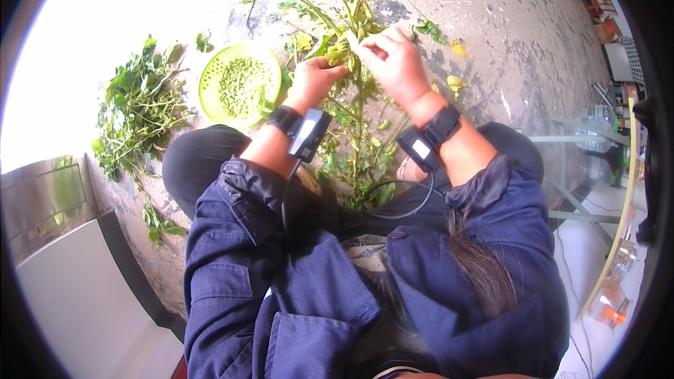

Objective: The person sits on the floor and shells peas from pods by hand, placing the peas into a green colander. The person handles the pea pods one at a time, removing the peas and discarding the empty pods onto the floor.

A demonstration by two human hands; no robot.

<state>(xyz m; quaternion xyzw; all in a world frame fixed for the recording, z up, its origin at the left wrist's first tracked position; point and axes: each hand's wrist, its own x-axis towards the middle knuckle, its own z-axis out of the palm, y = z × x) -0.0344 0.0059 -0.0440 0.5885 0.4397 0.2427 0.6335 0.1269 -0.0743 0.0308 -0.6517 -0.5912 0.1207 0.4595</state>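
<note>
A leafy bean plant (359, 110) with green pods and long stems stretches away from between my feet. My left hand (314, 80) is at the plant's left side, its thumb and fingers closed on green pods (338, 52). Just right of it, my right hand (390, 58) pinches at the same cluster near the main stem; what exactly lies between its fingertips is hidden. Left of my left hand stands a round yellow-green plastic colander (209, 87) holding shelled green beans (237, 87) and a light green leaf or pod piece at its right edge.
A heap of pulled bean plants (139, 110) lies on the worn concrete floor at the left. Yellow leaves (456, 83) are scattered to the right. A white panel (79, 284) stands lower left. A glass-topped table (624, 179) and large plastic bottles (595, 126) are at the right.
</note>
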